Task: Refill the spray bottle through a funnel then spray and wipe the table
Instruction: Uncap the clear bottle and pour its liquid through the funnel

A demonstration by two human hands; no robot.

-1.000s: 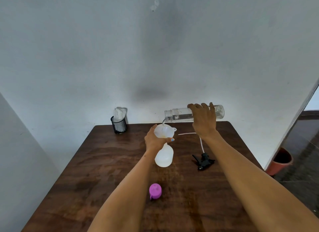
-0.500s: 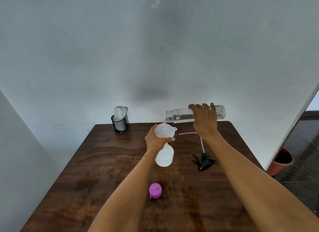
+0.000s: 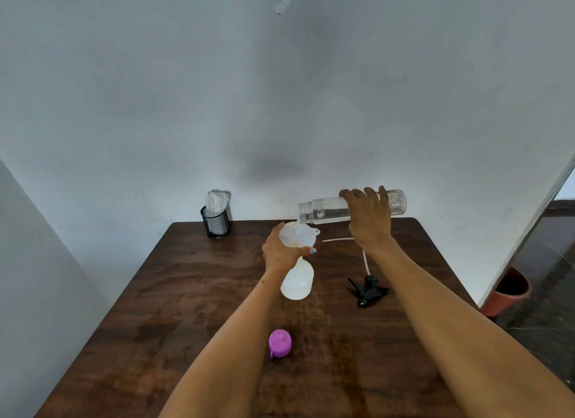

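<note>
Pale wall behind; dark wooden surface (image 3: 186, 293) below. Refilling step in hand: a clear bottle (image 3: 323, 210), tipped nearly level, is gripped round its middle by the right hand (image 3: 370, 218), its mouth just above the funnel (image 3: 297, 234). Funnel and spray bottle (image 3: 297, 282) are steadied at the neck by the curled left hand (image 3: 281, 251). Next, judged: the pour is to be finished, the funnel lifted out, and the black spray head (image 3: 367, 290), lying near on the right, fitted. A mesh cup (image 3: 215, 221) and purple cap (image 3: 280, 343) lie well apart; nothing obstructs.
</note>
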